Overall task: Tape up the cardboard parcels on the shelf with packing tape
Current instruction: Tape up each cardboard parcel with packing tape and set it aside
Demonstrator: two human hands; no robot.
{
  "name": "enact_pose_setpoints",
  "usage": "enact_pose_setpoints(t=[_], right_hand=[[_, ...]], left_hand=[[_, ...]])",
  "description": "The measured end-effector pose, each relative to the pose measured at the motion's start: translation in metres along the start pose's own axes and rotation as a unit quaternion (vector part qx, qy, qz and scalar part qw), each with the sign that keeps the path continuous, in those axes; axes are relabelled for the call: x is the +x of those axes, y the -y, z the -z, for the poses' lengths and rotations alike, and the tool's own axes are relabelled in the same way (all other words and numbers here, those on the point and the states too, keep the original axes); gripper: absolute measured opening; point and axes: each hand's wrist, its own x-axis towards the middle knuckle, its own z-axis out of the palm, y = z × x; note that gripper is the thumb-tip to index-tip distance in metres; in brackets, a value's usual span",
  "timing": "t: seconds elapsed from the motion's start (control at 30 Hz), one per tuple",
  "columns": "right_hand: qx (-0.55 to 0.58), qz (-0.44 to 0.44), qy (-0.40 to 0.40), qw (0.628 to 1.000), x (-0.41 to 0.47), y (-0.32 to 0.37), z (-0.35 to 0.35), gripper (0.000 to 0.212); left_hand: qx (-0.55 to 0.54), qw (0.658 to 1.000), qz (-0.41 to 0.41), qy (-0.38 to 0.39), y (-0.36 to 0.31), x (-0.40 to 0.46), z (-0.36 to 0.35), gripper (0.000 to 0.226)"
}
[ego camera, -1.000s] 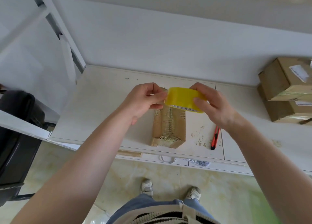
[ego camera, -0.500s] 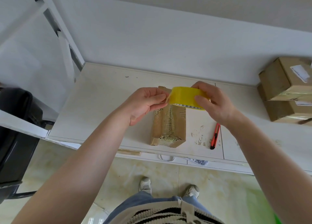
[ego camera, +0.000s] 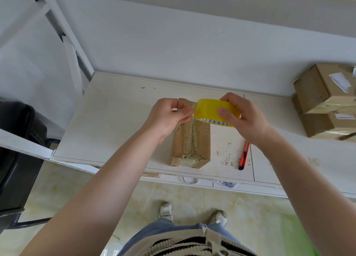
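Note:
A long brown cardboard parcel (ego camera: 190,146) lies on the white shelf (ego camera: 115,124), its top seam rough with old tape. Just above its far end my right hand (ego camera: 244,119) grips a yellow roll of packing tape (ego camera: 209,109), thumb on the outer face. My left hand (ego camera: 169,117) pinches the tape's loose end at the roll's left edge, and a short clear strip shows between fingers and roll. Both hands hover over the parcel and hide its far end.
An orange utility knife (ego camera: 244,155) lies on the shelf right of the parcel, among tape scraps. Two stacked cardboard boxes (ego camera: 325,101) stand at the far right. A black chair (ego camera: 17,149) is at the left, beyond the shelf's frame post (ego camera: 65,36).
The left hand has drawn slightly away from the roll, so a short strip of tape now shows. Both hands stay over the parcel's far end.

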Motion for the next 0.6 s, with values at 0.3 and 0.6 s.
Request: enact_pose_setpoints(t=[0.3,0.6], right_hand=[[-0.186,-0.003,0.057,0.981,0.005,-0.002,0.018,0.020],[-0.266,-0.096,0.021,0.959,-0.001,-0.012,0.035,0.019]], left_hand=[[0.031,0.999,-0.029,0.011,-0.016,-0.002,0.015,0.008],[-0.121,0.986,-0.007,-0.110,-0.002,0.003,0.057,0.018]])
